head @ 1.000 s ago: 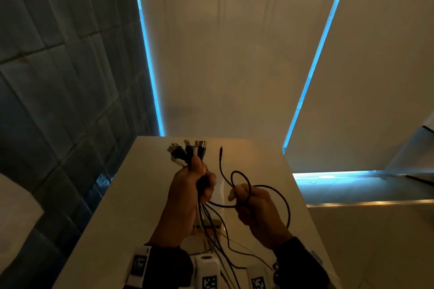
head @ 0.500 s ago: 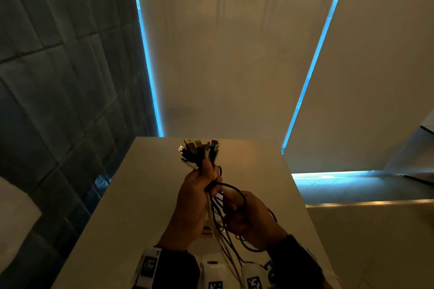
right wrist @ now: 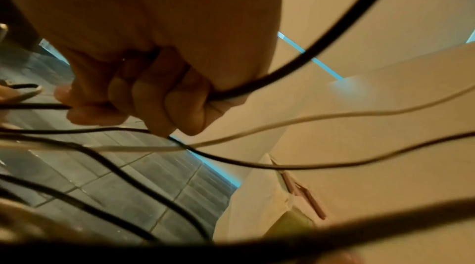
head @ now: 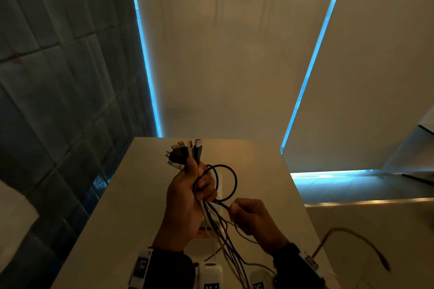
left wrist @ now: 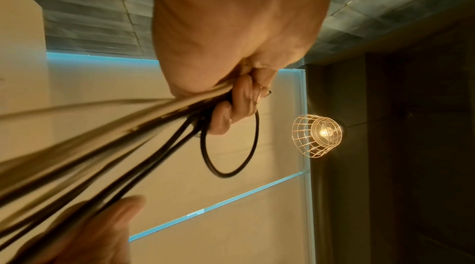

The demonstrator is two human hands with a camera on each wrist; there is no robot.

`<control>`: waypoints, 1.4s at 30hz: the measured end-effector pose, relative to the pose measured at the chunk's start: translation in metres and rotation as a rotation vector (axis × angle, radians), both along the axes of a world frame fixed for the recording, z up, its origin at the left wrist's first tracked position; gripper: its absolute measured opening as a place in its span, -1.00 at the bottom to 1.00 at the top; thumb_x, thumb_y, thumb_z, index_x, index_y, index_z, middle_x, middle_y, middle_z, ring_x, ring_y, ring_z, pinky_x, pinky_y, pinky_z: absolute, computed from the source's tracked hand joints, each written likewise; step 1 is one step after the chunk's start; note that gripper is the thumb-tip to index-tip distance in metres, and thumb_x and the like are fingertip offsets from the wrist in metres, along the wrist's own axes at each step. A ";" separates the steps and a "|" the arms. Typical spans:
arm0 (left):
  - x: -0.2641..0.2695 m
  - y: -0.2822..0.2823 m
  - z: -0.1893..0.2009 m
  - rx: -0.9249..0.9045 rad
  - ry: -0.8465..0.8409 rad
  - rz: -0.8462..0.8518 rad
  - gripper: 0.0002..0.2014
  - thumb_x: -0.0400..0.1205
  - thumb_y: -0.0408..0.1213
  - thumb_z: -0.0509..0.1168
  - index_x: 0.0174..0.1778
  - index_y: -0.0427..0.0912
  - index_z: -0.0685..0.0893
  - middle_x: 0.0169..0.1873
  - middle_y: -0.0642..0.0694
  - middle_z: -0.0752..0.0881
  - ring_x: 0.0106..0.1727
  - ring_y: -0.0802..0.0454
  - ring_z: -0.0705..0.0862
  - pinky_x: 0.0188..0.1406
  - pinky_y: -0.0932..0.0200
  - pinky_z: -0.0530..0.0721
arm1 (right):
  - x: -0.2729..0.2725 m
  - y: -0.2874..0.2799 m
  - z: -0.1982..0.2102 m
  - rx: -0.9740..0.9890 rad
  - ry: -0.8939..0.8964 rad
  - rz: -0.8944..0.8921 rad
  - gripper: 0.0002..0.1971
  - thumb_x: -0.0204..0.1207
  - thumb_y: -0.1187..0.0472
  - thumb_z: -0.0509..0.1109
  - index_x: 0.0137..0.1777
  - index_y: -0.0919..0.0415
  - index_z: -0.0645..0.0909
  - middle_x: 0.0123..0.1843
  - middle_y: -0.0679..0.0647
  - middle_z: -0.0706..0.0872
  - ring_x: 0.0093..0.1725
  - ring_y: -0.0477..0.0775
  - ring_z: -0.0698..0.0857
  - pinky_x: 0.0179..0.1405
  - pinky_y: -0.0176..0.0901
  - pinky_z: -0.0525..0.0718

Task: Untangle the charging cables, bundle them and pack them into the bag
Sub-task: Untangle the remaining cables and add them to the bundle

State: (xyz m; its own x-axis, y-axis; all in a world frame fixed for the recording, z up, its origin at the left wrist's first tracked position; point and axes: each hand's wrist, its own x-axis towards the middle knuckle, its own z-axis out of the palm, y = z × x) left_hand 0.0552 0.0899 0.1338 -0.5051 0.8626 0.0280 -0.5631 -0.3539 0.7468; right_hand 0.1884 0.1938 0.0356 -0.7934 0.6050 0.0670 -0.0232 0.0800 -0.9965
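Note:
My left hand grips a bunch of black and white charging cables above a beige table. Their plugs fan out above my thumb, and the cords hang down toward me. A black cable forms a loop beside the fist, also seen as the loop in the left wrist view. My right hand is just right of and below the left, fingers curled round that black cable. Other cords cross under it. No bag shows clearly.
A grey tiled wall stands on the left, and cream panels with blue light strips stand behind the table. A thin cord hangs off the table's right side. A caged lamp glows in the left wrist view.
My right hand has drawn back down and to the right along the black cable. The loop now sits beside the left fist. The plug bunch has tilted slightly.

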 end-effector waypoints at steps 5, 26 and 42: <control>-0.011 -0.004 0.000 0.062 -0.088 0.019 -0.64 0.64 0.00 0.06 -0.41 -0.14 0.39 -0.58 0.04 0.32 -0.63 0.19 0.22 -0.59 0.26 0.25 | 0.010 0.009 -0.026 0.138 -0.082 -0.072 -0.58 0.46 -0.19 0.35 -0.40 0.16 0.58 -0.55 -0.03 0.38 -0.54 -0.13 0.31 -0.52 -0.35 0.30; -0.016 -0.005 0.005 -0.018 -0.009 0.065 -0.65 0.62 0.00 0.07 -0.41 -0.13 0.33 -0.57 0.04 0.35 -0.62 0.18 0.23 -0.58 0.27 0.25 | 0.017 0.018 -0.029 -0.041 -0.219 -0.344 -0.65 0.67 0.27 0.25 -0.38 0.23 0.61 -0.62 -0.04 0.33 -0.64 -0.09 0.24 -0.60 -0.29 0.21; -0.014 -0.002 0.014 0.029 -0.215 0.008 -0.58 0.69 -0.02 0.03 -0.46 -0.13 0.42 -0.55 0.01 0.35 -0.52 0.10 0.39 -0.51 0.28 0.47 | 0.005 -0.015 0.055 0.177 0.007 0.039 -0.66 0.61 0.03 0.27 -0.40 0.09 0.54 -0.54 -0.11 0.38 -0.55 -0.15 0.30 -0.54 -0.34 0.28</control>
State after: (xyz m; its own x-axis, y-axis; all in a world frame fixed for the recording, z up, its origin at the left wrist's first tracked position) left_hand 0.0416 0.0880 0.1479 -0.5093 0.8587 -0.0563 -0.7052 -0.3789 0.5993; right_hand 0.1931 0.1785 0.0908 -0.8153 0.5518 0.1754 -0.0370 0.2527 -0.9668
